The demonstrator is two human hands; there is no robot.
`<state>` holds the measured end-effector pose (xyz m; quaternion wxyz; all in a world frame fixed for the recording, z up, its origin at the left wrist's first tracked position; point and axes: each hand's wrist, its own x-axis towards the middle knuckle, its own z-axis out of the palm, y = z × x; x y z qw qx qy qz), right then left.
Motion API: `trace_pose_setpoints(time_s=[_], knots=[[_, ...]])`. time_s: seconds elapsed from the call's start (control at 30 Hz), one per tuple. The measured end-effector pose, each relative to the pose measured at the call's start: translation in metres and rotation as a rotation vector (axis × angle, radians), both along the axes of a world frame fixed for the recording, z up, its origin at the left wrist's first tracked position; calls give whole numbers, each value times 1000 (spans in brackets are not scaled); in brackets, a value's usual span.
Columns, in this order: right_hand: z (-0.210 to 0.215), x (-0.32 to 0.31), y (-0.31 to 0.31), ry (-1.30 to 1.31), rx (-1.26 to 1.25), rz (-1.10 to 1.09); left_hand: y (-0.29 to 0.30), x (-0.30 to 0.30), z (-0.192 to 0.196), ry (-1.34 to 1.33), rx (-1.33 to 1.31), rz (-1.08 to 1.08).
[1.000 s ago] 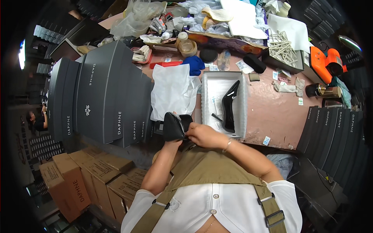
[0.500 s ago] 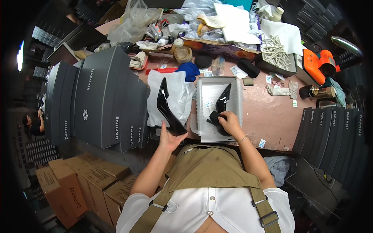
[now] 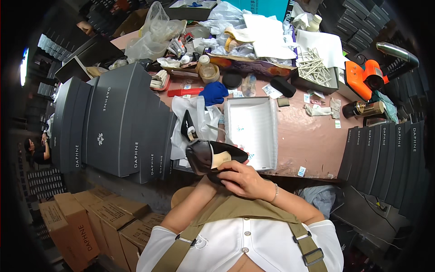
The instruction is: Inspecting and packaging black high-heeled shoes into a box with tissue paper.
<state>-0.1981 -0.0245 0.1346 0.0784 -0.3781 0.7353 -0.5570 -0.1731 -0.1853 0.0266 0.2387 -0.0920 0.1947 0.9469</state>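
cluttered pink worktable (image 3: 312, 136), stacked grey boxes (image 3: 115, 122)

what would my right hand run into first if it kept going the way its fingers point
The right hand points left, fingers wrapped over a black high-heeled shoe, so it already meets that. Beyond it, probably the stack of dark grey shoe boxes, though depth is unclear.

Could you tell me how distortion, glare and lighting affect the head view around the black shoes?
Head view: the fisheye bends the pink table's edge and darkens the rim; light glints off the glossy black shoe under the right hand; the centre is evenly lit and sharp; the left hand is hidden.
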Motion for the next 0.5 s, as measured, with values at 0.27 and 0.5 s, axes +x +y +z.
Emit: trace_pose_setpoints(time_s=[0.27,0.5], knots=[[-16,11,100,-586,35,-430,-22,-20,-15,-517,115,318],[-26,-4,52,168,282,-288,5,-33,7,-626,-243,281]])
